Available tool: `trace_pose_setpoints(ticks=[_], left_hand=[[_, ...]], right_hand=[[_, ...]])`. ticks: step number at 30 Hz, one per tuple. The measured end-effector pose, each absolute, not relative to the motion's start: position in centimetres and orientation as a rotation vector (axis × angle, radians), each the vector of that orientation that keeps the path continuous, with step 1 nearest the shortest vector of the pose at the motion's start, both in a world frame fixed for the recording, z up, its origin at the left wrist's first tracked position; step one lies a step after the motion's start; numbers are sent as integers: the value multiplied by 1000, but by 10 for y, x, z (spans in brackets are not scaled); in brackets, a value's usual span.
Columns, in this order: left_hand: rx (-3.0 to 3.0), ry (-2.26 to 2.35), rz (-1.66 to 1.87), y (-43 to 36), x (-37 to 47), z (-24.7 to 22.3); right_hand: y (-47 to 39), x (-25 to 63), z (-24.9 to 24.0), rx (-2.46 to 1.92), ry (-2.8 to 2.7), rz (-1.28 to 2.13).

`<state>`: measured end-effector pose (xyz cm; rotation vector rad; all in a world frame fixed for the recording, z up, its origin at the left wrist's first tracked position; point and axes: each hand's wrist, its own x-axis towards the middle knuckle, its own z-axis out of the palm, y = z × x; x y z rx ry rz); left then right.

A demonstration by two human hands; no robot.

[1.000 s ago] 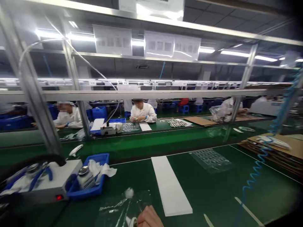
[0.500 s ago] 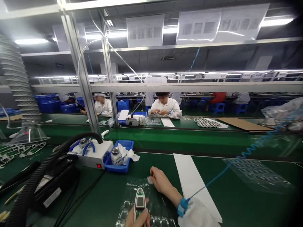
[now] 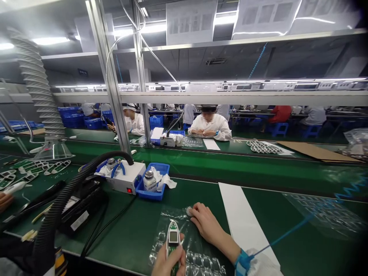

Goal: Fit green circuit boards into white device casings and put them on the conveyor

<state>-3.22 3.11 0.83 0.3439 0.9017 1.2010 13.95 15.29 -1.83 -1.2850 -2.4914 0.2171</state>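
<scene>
My left hand (image 3: 169, 260) grips a slim white handheld device (image 3: 173, 237) at the bottom centre. Its small grey screen and green circuit board face up, with the narrow end pointing away from me. Just beyond it, on the far right side, my right hand (image 3: 205, 222) rests low over the bench with bent fingers closed at a small white wad (image 3: 189, 211). Part of the wad is hidden by the fingertips. Beneath both hands lies a clear plastic tray (image 3: 198, 262) with moulded pockets. A blue band (image 3: 243, 262) with a coiled cord circles my right wrist.
A blue bin (image 3: 151, 194) holds a metal-capped bottle and white tissues. Left of it stand a white box (image 3: 128, 180) with a lit red switch and a black hose (image 3: 51, 214). A white strip (image 3: 244, 214) lies right. Co-workers sit across; another person's hand (image 3: 5, 201) is far left.
The view has shifted, so the bench items appear further right and higher. My right hand's fingers have drawn slightly right around the wad. My left hand still holds the device.
</scene>
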Motion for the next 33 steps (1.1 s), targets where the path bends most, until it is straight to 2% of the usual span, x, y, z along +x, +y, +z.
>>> trace_pose_setpoints(ticks=[8,19,25,33], left_hand=[[344,886,1174,29,-34,14],[321,906,1189,34,-39,2],[724,1415,1539,72,-89,-12],[829,1649,1509,85,-102,-35]], right_hand=[[152,153,-13,-1164,-2330,609],[154,157,-17,-1121,-2254,732],[154,160,-22,-1120,-2139,778],[158,159,-28,-1123,-2048,724]])
